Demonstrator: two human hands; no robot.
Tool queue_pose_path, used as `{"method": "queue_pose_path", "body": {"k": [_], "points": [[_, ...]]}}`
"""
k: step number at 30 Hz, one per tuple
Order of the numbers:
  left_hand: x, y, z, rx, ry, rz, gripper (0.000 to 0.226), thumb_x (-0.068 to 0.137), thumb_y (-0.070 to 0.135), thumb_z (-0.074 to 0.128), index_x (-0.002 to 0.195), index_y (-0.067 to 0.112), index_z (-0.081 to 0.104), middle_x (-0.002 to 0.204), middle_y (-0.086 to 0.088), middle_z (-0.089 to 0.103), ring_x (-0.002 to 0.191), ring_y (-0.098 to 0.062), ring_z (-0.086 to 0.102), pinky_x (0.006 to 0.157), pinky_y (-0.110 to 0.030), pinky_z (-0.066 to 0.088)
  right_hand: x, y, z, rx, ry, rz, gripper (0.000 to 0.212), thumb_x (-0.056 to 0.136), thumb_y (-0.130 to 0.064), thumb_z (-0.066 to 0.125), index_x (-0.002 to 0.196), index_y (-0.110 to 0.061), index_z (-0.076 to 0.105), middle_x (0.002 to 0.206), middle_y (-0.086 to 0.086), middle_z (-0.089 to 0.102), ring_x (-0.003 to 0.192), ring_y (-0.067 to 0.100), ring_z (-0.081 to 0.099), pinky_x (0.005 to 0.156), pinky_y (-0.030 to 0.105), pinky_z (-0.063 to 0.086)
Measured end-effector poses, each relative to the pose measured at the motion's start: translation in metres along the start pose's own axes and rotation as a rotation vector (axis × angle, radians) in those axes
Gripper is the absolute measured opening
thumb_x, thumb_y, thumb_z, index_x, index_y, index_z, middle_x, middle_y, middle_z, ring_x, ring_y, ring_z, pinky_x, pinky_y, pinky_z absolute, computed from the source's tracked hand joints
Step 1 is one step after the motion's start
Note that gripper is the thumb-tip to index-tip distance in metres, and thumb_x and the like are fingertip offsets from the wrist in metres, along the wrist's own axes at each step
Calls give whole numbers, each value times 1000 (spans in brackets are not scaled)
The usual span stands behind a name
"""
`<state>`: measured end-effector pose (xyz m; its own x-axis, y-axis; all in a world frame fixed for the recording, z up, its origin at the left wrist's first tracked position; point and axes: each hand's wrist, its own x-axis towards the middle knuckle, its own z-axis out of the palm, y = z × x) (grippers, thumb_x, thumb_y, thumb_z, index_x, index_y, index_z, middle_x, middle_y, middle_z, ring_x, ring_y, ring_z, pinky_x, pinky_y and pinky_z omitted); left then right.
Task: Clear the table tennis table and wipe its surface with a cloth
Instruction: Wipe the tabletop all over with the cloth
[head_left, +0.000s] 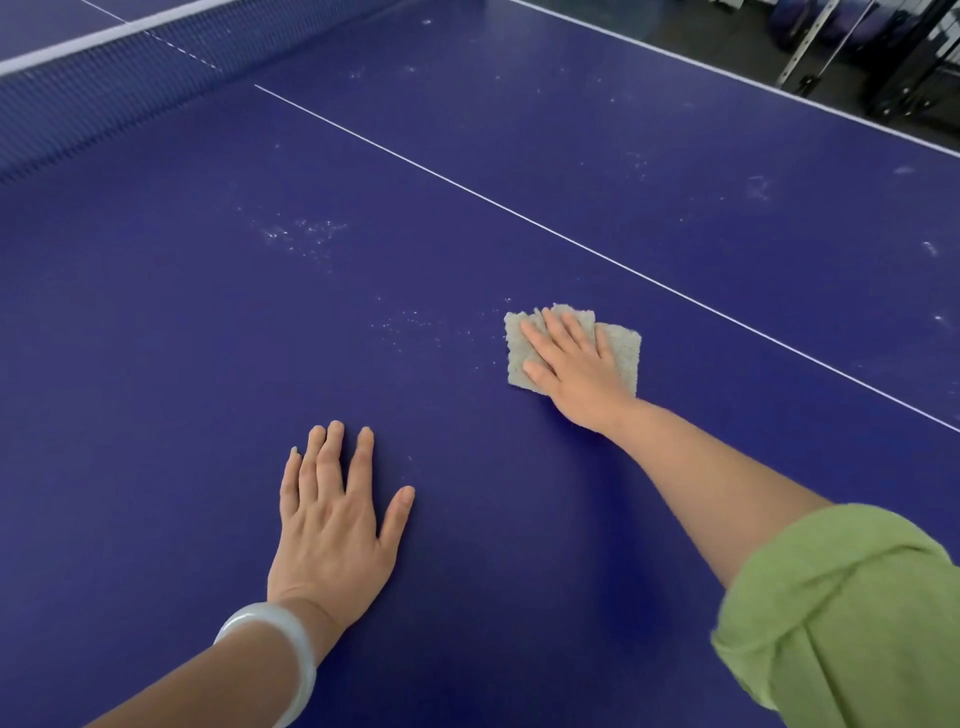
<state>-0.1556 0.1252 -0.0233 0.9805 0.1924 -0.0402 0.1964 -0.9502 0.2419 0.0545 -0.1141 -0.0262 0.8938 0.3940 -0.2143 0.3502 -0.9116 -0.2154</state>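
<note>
The blue table tennis table (208, 322) fills the view, with a white centre line running from upper left to lower right. A folded beige cloth (621, 345) lies flat on it, just left of that line. My right hand (569, 366) presses flat on the cloth with straight fingers, covering its middle. My left hand (332, 514) rests flat on the bare surface nearer to me, fingers spread, with a pale bangle on the wrist. White dusty specks (301, 236) mark the surface left of and beyond the cloth.
The dark net (104, 98) with its white top band crosses the upper left. The table's far white edge (727, 73) runs along the upper right, with dark floor and metal stands (904, 67) beyond. More white smudges (758, 187) lie right of the centre line.
</note>
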Motion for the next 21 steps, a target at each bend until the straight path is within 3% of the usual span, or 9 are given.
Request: {"method": "queue_pose_path", "body": {"k": [2, 5, 9, 11, 13, 18, 19, 21], "points": [[1, 1, 0, 6, -2, 3, 84, 91, 64, 3, 155, 13, 21, 162, -15, 14, 152, -26, 1, 123, -44, -1, -10, 32, -8, 5, 17, 60, 55, 105, -47, 19, 157, -38, 0, 165, -10, -9, 150, 11, -17, 118, 44, -14], [2, 2, -1, 23, -10, 4, 83, 92, 63, 4, 155, 11, 22, 161, -16, 16, 151, -28, 4, 123, -46, 1, -3, 78, -33, 104, 65, 370, 56, 105, -43, 24, 158, -32, 7, 166, -6, -1, 152, 15, -9, 120, 49, -8], [1, 2, 1, 42, -11, -2, 83, 92, 63, 2, 155, 13, 19, 162, -15, 13, 151, -27, 1, 123, -44, -3, 36, 79, -50, 244, 86, 579, 57, 102, -41, 23, 157, -29, 11, 166, -2, 2, 151, 16, -7, 120, 50, -8], [1, 2, 1, 43, -3, -2, 83, 92, 63, 2, 155, 13, 19, 162, -14, 12, 151, -27, 0, 123, -43, -4, 54, 58, -53, 243, 53, 531, 55, 103, -43, 21, 155, -28, 17, 165, 0, 6, 151, 17, -2, 119, 49, -4], [2, 1, 2, 36, 0, -1, 82, 92, 63, 1, 156, 14, 17, 162, -14, 11, 151, -25, -3, 123, -42, -6, 64, 23, -48, 168, -1, 365, 53, 104, -45, 22, 154, -28, 20, 164, 3, 6, 150, 17, 0, 118, 46, -2], [1, -4, 4, 3, 12, -1, 81, 92, 65, 1, 156, 17, 16, 163, -11, 8, 151, -22, -6, 123, -41, -6, 12, -45, 5, -50, -73, -172, 58, 104, -50, 19, 156, -37, -3, 165, -7, -13, 150, 16, -19, 116, 44, -18], [1, -4, 5, 3, 11, 0, 81, 92, 65, 1, 156, 16, 16, 163, -11, 9, 151, -22, -6, 123, -42, -5, -1, -34, 7, -54, -64, -196, 58, 104, -50, 18, 156, -38, -4, 164, -8, -13, 150, 13, -20, 117, 43, -19], [1, -4, 5, 4, 11, -3, 81, 92, 64, 2, 156, 15, 18, 162, -12, 10, 151, -23, -4, 123, -43, -4, -18, 6, 0, -74, 5, -41, 56, 105, -47, 18, 156, -36, -2, 165, -7, -9, 151, 14, -16, 120, 45, -12]]}}
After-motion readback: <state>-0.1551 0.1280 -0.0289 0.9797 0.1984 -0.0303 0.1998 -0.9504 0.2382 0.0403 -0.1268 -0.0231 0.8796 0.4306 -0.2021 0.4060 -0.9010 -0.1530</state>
